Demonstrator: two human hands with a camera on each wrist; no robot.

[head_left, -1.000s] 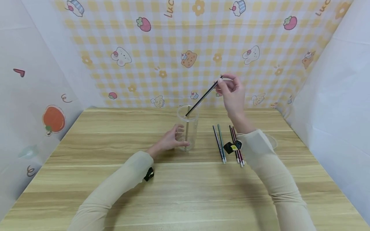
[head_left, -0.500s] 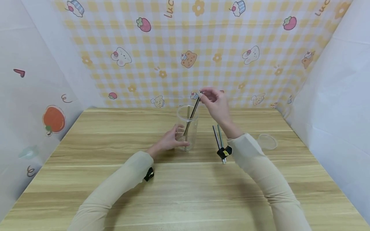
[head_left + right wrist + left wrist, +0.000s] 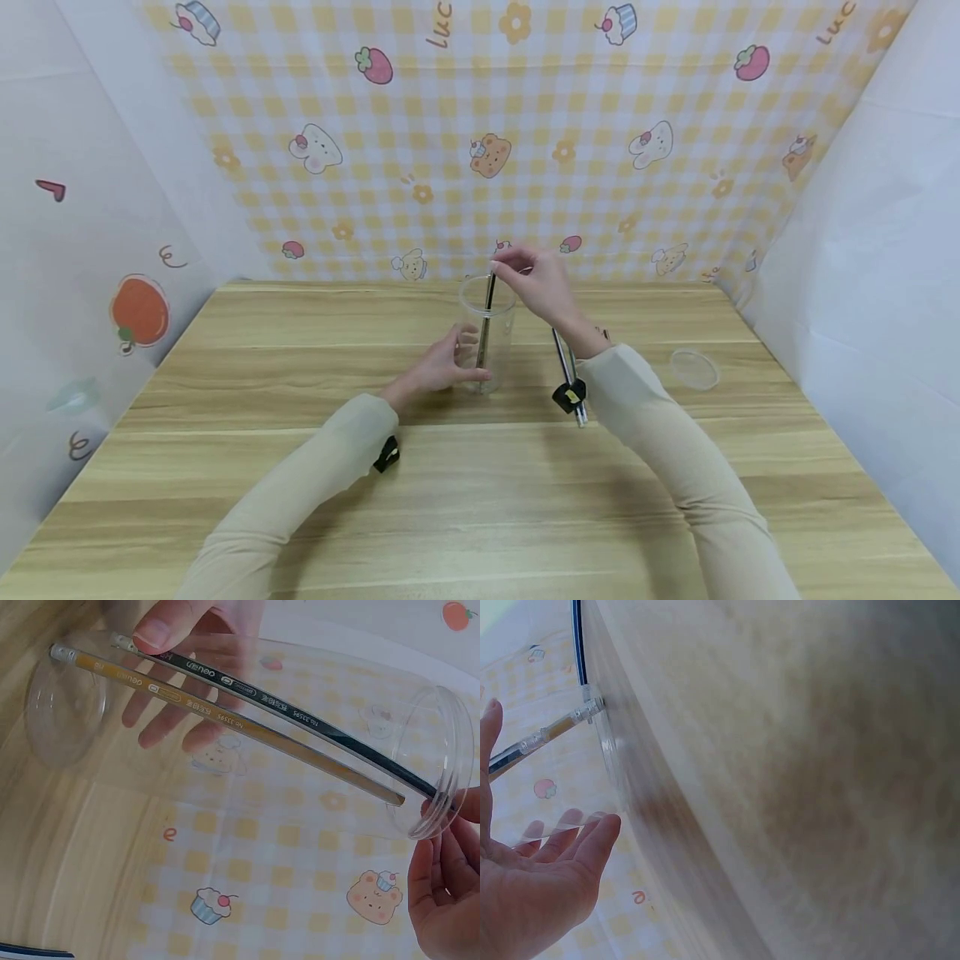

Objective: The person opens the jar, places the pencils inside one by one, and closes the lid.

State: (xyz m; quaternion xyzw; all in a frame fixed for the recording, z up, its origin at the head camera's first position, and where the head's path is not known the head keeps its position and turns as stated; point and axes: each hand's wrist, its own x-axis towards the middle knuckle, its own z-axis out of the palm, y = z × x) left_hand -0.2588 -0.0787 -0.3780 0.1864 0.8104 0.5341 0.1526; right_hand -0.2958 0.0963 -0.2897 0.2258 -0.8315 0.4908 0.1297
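A tall clear plastic cup (image 3: 501, 354) stands upright on the table. My left hand (image 3: 437, 363) holds its lower left side, thumb in front and fingers behind. Inside leans a gold pencil (image 3: 247, 727), its white eraser end at the cup's bottom. Beside it a black pencil (image 3: 300, 720) reaches down into the cup, eraser end low, near the left thumb seen through the wall. My right hand (image 3: 542, 285) pinches the black pencil's upper end right at the cup's rim. In the left wrist view, my left hand (image 3: 547, 877) curves around the nearly invisible cup wall.
Right of the cup, several pencils (image 3: 560, 350) lie on the wooden table (image 3: 480, 508), partly hidden by the right wrist and its black strap (image 3: 569, 396). A clear round lid (image 3: 694, 369) lies farther right. A yellow checked cloth (image 3: 420, 108) hangs behind the table.
My right hand has moved left and down, lowering the black pencil from a slant at the rim to nearly upright inside the cup. The left hand and cup have stayed in place.
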